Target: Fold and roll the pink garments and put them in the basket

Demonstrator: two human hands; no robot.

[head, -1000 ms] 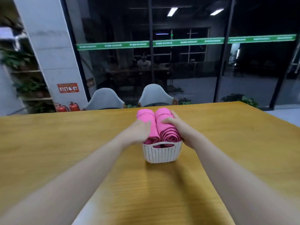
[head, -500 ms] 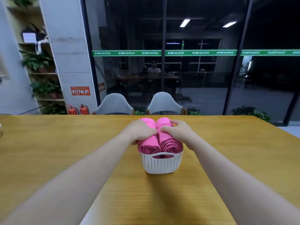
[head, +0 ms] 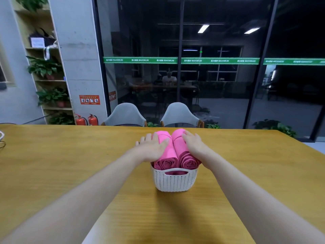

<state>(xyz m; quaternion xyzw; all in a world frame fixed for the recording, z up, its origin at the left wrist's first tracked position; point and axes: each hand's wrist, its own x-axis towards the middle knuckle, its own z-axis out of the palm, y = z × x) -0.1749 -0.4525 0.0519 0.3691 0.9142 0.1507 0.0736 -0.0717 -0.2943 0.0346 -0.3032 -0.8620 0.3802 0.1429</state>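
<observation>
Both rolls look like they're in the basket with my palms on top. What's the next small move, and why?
Probably lift both hands straight up and off. The two pink rolls lie side by side in the white basket, and the left hand and right hand rest flat on them with straight fingers, gripping nothing. No other pink garment shows on the table.

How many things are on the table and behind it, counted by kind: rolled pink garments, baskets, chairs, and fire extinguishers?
Rolled pink garments: 2, the left roll and the right roll, both in the basket
White baskets: 1
Grey chairs: 2, one beside the other
Red fire extinguishers: 2, one next to the other
Total: 7
</observation>
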